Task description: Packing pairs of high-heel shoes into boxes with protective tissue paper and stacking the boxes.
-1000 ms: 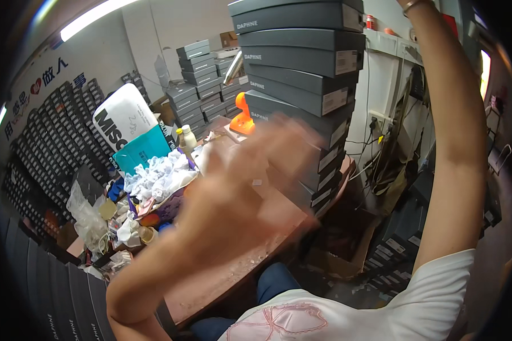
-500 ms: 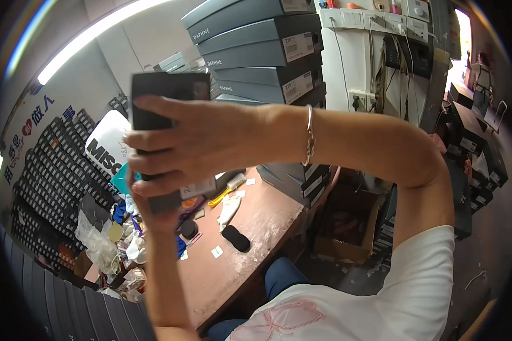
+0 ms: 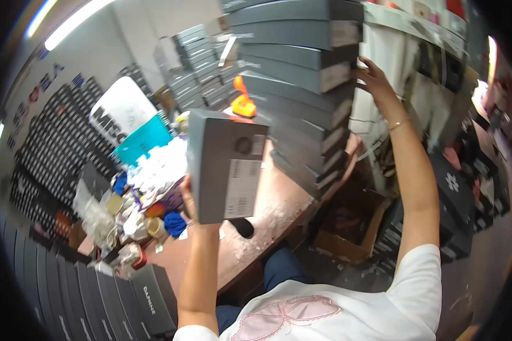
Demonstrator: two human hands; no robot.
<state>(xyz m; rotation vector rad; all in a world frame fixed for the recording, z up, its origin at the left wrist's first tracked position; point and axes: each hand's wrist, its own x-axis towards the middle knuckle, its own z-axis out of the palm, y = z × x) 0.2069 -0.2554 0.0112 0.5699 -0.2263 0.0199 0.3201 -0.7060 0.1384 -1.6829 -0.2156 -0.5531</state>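
Observation:
A dark grey shoebox (image 3: 216, 165), with a white label on its end, stands tilted in front of me over the table. My left hand (image 3: 189, 200) grips it from the lower left, most of its fingers hidden behind the box. Farther right, my right hand (image 3: 376, 85) is raised at the side of a tall stack of similar shoeboxes (image 3: 284, 59). Its fingers are spread and nothing shows in them; whether the fingertips touch the stack I cannot tell.
White, blue and purple cloth bundles (image 3: 164, 167) crowd the table's left side. An orange tape dispenser (image 3: 243, 107) stands behind the held box. An open cardboard carton (image 3: 347, 224) sits on the floor at right. More shoeboxes line the lower left (image 3: 96, 298).
My right hand has left the box and swung right to the stack. The box, in my left hand, now shows its labelled end. The view has shifted.

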